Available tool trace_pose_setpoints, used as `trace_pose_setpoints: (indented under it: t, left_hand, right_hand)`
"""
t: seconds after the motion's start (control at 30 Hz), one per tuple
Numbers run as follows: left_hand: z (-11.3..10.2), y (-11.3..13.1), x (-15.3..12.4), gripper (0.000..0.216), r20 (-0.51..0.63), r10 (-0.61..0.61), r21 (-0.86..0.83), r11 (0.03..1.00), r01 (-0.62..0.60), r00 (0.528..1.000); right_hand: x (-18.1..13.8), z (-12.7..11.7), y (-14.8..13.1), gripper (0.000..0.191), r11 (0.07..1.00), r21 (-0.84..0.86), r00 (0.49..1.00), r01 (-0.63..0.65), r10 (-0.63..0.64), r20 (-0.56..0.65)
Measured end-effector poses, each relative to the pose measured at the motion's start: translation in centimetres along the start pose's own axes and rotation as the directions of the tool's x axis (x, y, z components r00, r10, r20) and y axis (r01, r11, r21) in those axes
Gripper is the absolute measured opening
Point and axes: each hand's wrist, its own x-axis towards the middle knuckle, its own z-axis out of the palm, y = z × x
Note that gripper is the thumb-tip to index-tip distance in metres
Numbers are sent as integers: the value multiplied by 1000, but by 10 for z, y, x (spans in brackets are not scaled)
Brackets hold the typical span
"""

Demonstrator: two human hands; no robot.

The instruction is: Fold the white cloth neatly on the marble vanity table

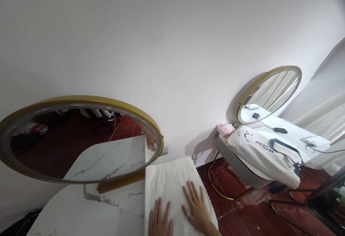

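A white cloth (168, 178) with a scalloped edge lies over the right end of a white marble-patterned tabletop (113, 207). My left hand (161, 218) rests flat on the cloth near the bottom of the view, fingers stretched forward. Further right, my right hand (196, 207), wearing a ring, lies on the same cloth with its fingers spread. Neither hand grips anything. Soft ripples show in the cloth beyond my fingertips. My wrists are mostly cut off by the lower edge.
A large oval mirror (88, 146) with a gold frame stands at the back of the table. To the right, another table carries a second mirror (269, 94), a white printed tote bag (258, 149), a tissue pack (225, 129) and a black adapter (280, 130). A chair (293, 207) stands on the red floor.
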Motion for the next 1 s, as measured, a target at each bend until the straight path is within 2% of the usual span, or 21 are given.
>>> trace_pose_setpoints:
  t: [0.07,0.17,0.2,0.3,0.37,0.43,0.6,0.67,0.73,0.8,0.87,1.0]
  left_hand:
    - [-4,-6,33,60,14,32,-30,999,-31,999]
    - [-3,-19,84,52,78,38,-71,997,-32,996]
    - [-1,-23,98,50,108,38,-88,996,-29,993]
    - [4,-31,118,48,163,50,-129,991,-29,985]
    - [3,-32,114,48,164,57,-138,990,-34,985]
    - [-3,-29,97,49,149,59,-136,990,-39,987]
    - [-24,-21,30,55,100,70,-119,991,-58,992]
    - [-29,-22,5,57,87,60,-107,993,-51,994]
    - [-30,-27,-9,57,80,43,-107,994,-34,996]
    - [-31,-34,-10,57,65,20,-137,991,-11,998]
    - [-31,-43,4,53,31,-5,-188,982,11,999]
    - [-25,-54,67,48,0,-30,-237,971,29,1000]
  right_hand:
    - [32,-9,4,63,1000,-16,1000,-14,14,17]
    - [83,-18,12,61,996,-35,985,-79,83,150]
    - [96,-19,14,61,995,-40,982,-96,101,160]
    - [111,-19,16,61,991,-48,977,-126,132,168]
    - [97,-19,12,59,990,-49,976,-131,137,167]
    - [69,-20,5,58,991,-50,981,-122,128,145]
    - [-12,-19,-18,71,999,-48,1000,0,0,-3]
    - [-27,-16,-26,74,998,-42,999,37,-38,-20]
    - [-29,-13,-32,75,998,-36,998,58,-59,-23]
    - [-23,-11,-37,75,997,-32,997,75,-76,-24]
    - [-15,-10,-41,74,996,-31,996,86,-86,-27]
    - [-11,-13,-44,72,996,-34,996,82,-83,-18]
